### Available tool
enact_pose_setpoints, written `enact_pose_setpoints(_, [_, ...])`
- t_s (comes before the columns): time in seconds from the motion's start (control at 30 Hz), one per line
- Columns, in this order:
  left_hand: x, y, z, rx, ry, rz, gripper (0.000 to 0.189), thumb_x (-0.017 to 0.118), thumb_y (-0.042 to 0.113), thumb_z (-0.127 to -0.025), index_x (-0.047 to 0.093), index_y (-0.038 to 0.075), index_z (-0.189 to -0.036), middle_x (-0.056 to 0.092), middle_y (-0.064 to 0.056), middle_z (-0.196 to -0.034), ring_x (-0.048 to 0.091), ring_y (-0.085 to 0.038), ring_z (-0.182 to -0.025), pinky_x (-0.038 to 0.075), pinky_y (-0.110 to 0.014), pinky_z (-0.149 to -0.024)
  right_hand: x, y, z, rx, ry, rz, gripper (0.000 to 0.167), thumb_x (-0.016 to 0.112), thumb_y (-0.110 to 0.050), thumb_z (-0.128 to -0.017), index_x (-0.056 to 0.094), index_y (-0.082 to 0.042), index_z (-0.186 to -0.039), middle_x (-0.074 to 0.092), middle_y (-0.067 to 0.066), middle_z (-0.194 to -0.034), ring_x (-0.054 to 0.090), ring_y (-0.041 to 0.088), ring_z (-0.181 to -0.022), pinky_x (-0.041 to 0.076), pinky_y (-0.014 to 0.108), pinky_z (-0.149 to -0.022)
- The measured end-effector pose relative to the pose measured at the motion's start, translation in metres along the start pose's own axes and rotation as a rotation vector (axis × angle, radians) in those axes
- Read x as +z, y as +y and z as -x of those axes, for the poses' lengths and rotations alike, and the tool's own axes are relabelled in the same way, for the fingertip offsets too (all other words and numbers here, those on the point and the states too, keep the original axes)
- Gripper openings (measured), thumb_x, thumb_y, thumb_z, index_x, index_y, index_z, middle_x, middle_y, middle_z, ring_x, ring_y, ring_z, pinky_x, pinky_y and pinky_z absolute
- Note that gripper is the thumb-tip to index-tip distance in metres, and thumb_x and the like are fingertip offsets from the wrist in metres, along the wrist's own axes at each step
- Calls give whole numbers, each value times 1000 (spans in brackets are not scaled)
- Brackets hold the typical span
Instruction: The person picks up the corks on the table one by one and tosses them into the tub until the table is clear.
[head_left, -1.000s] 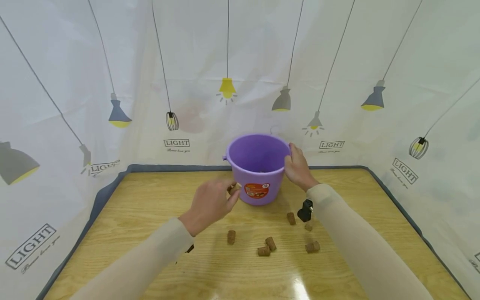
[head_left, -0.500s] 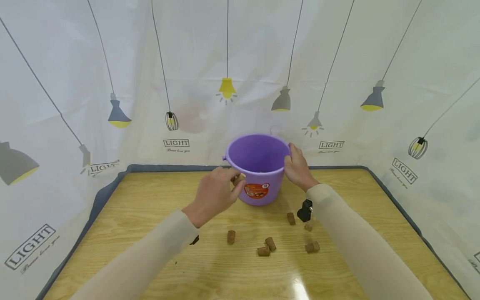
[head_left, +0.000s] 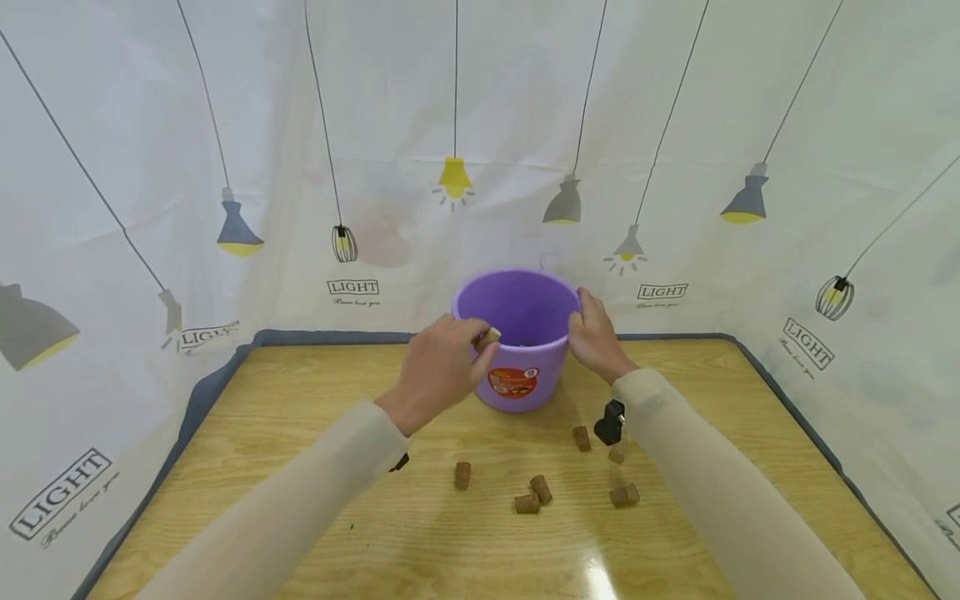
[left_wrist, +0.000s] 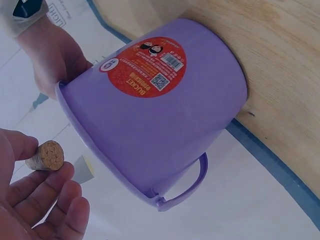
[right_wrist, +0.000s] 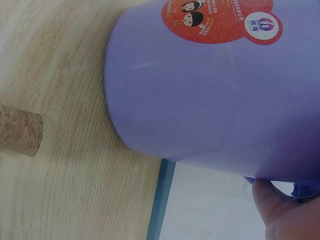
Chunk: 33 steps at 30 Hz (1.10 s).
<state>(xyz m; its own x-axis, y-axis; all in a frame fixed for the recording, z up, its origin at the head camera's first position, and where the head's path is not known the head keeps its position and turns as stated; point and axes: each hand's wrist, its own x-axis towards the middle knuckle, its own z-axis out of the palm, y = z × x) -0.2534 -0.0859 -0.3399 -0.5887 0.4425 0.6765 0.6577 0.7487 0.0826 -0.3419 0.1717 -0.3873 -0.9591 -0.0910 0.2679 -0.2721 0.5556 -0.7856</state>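
The left hand (head_left: 441, 368) pinches a brown cylindrical cork (left_wrist: 48, 156); the right hand (head_left: 597, 337) grips a purple plastic bucket's (left_wrist: 167, 117) rim, red sticker (left_wrist: 147, 67) reading "BUCKET"; loose brown corks (head_left: 462, 476) lie below both hands.

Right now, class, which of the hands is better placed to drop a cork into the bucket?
Probably the left hand: it already pinches a cork close to the bucket, while the right hand is occupied holding the bucket.

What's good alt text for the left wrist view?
The left hand pinches a cork near a purple bucket with a red label. The right hand holds the bucket, which appears sideways in frame on a wooden table.
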Motion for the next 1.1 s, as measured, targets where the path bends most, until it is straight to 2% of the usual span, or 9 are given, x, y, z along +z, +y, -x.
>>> enact_pose_setpoints(0.2, [4, 3, -8, -13, -38, -16, 12, 71, 23, -97, 74, 14, -89, 69, 4, -77, 55, -11, -64, 45, -22, -51, 0, 1, 0, 5, -4, 2, 62, 28, -16, -106, 13, 8, -160, 17, 30, -165, 14, 43, -154, 12, 54, -126])
enact_pose_setpoints(0.43, [9, 3, -14, -25, -40, -17, 12, 72, 24, -97, 75, 13, -92, 72, 4, -82, 57, -14, -68, 48, -25, -54, 0, -1, 2, 1, 0, 4, 62, 28, -15, -105, 13, 9, -160, 17, 31, -164, 15, 44, -154, 12, 54, -126])
enact_pose_setpoints(0.67, [12, 0, -20, -51, -38, 5, 11, 73, 23, -96, 76, 13, -95, 73, 3, -84, 56, -14, -69, 48, -26, -57, -1, -2, 1, 4, -9, 2, 62, 27, -15, -106, 11, 8, -160, 16, 31, -165, 14, 44, -154, 11, 54, -126])
enact_pose_setpoints(1.1, [23, -7, -28, -105, -75, 3, 14, 73, 27, -97, 77, 13, -99, 76, 0, -89, 59, -17, -74, 52, -28, -62, 0, -2, 1, -16, 7, 0, 61, 28, -14, -105, 13, 10, -159, 18, 32, -164, 16, 45, -153, 12, 55, -126])
